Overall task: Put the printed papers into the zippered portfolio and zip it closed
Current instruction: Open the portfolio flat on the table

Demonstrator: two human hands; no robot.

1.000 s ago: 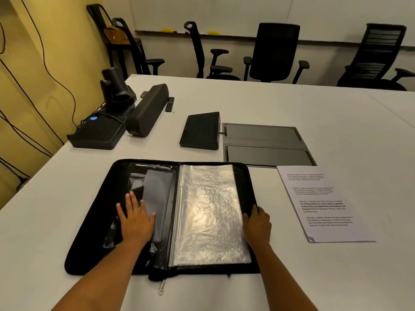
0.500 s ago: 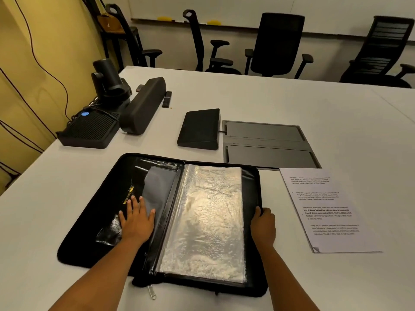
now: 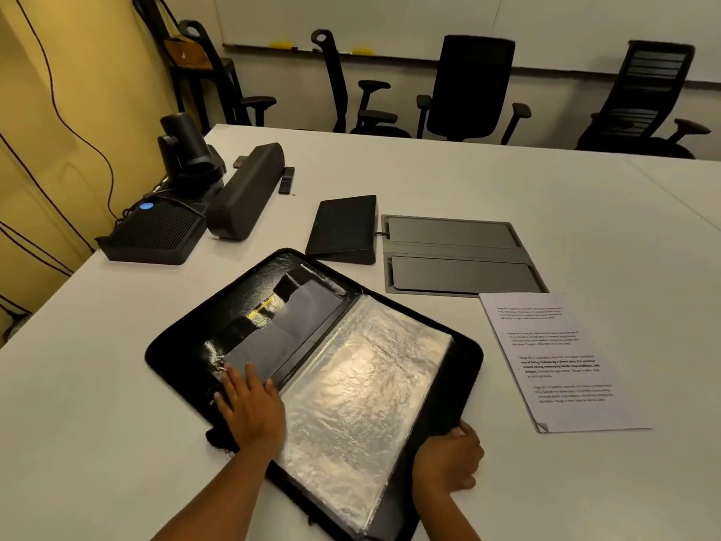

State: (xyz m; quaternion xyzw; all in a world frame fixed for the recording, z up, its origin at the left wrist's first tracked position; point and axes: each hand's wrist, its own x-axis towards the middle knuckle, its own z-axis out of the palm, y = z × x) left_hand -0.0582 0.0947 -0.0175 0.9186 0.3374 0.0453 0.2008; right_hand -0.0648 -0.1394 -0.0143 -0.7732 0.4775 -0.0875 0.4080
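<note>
The black zippered portfolio (image 3: 183, 345) lies open on the white table, turned at an angle. Clear plastic sleeves (image 3: 363, 396) fill its right half; a dark pocket panel covers the left half. My left hand (image 3: 249, 408) rests flat on the left half with fingers spread. My right hand (image 3: 448, 458) grips the portfolio's right edge near its lower corner. The printed papers (image 3: 562, 361) lie flat on the table to the right of the portfolio, apart from both hands.
Behind the portfolio sit a black tablet-like device (image 3: 343, 228) and a grey flat case (image 3: 460, 255). At the far left stand a camera (image 3: 187, 150), a speaker bar (image 3: 245, 189) and a black box (image 3: 156, 232). Office chairs (image 3: 468, 87) line the table's far side.
The portfolio has turned clockwise on the table, its right side swinging toward me. Both hands stayed on it; my right hand slid down to the lower right edge.
</note>
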